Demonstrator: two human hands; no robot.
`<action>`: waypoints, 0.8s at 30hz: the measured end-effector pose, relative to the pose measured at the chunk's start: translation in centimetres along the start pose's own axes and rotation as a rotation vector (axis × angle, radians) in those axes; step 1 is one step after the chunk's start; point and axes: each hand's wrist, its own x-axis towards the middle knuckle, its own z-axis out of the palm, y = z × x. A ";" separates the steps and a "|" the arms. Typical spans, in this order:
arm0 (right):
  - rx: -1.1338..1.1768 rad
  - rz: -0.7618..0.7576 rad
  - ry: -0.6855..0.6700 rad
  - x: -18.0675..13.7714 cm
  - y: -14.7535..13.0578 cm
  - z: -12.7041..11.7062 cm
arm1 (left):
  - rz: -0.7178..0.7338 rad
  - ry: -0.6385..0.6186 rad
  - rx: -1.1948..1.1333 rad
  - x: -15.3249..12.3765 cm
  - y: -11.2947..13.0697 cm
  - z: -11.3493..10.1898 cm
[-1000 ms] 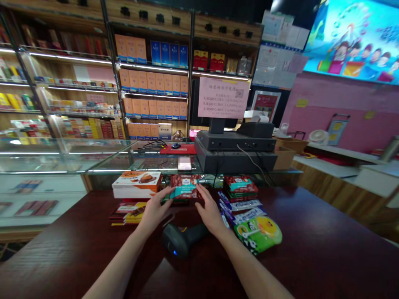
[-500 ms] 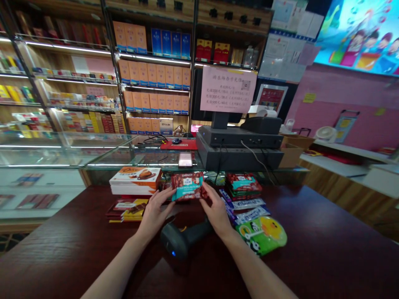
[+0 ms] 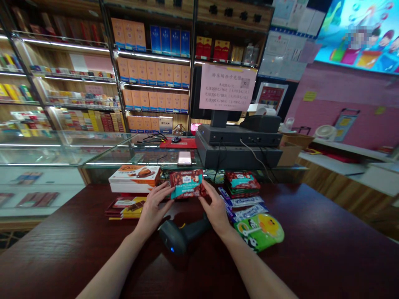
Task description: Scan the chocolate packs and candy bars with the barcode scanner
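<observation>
My left hand and my right hand hold a red and teal chocolate bar by its two ends, lifted above the dark wooden counter with its face tilted toward me. A black barcode scanner lies on the counter just below and between my wrists. Left of my left hand sits an orange and white snack box with flat yellow and red chocolate packs in front of it.
A stack of the same red and teal bars, blue and white wrapped bars and a green panda pouch lie to the right. Behind are a glass display case, a cash register with a pink notice, and stocked shelves.
Both hands have lifted the chocolate bar off the counter and tipped it upright toward me. The scanner and the other goods have stayed in place.
</observation>
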 end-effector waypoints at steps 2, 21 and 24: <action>-0.006 -0.008 0.000 -0.1 0.1 0.1 | 0.001 -0.001 0.001 0.0 0.0 0.0; 0.009 -0.189 0.049 0.1 -1.3 -1.5 | -0.033 0.124 -0.101 -0.3 0.6 -0.7; 0.014 -0.185 0.065 0.0 -1.4 -1.4 | -0.031 0.151 -0.101 -0.2 0.7 -0.8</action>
